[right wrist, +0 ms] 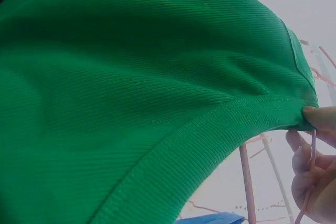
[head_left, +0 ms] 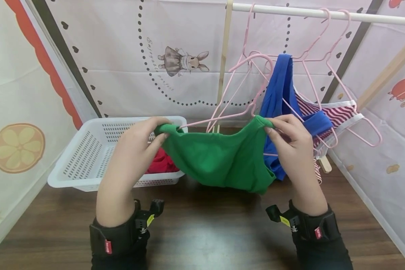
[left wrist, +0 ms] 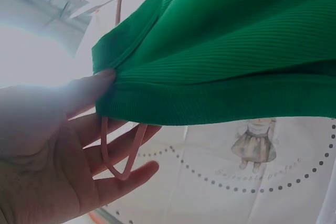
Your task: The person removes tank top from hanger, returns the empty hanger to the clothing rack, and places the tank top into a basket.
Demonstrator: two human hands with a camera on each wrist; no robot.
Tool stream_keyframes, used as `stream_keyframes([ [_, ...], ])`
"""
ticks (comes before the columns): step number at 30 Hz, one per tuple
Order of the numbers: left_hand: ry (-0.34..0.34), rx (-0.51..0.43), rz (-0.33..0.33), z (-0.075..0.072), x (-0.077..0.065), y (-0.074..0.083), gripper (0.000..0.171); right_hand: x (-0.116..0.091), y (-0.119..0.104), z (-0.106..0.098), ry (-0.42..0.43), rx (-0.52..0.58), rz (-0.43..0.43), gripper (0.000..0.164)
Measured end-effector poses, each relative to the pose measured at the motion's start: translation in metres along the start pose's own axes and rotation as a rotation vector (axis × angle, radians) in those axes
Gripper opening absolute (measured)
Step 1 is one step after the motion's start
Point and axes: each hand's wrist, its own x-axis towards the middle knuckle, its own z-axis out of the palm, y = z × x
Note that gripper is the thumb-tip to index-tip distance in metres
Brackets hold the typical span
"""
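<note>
A green ribbed top point(head_left: 219, 159) is stretched between both hands in the head view, sagging in the middle. My left hand point(head_left: 131, 150) pinches its left corner between thumb and fingers. In the left wrist view, the looped end of a pink hanger point(left wrist: 123, 174) pokes out past the band, against those fingers. The right corner is pinched by my right hand point(head_left: 290, 140), and a thin pink strand of hanger point(right wrist: 314, 150) runs by its fingers in the right wrist view. That hanger's hook point(head_left: 261, 56) rises above the top, off the rail; the cloth hides part of its frame.
Behind the left hand stands a white basket point(head_left: 87, 146) with red cloth point(head_left: 162, 163) inside. A white rail point(head_left: 307, 11) crosses the upper right, carrying pink hangers, a blue garment point(head_left: 278, 90) and a red-and-white striped one point(head_left: 341, 112). Printed fabric walls surround the wooden surface point(head_left: 206, 232).
</note>
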Motion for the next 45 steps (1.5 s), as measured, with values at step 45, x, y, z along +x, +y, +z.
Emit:
stream_keyframes([
  [45,0.007,-0.132,-0.008,-0.007,-0.012,-0.033,0.033,-0.004,0.017,-0.023,0.093,0.180,0.134,0.014],
])
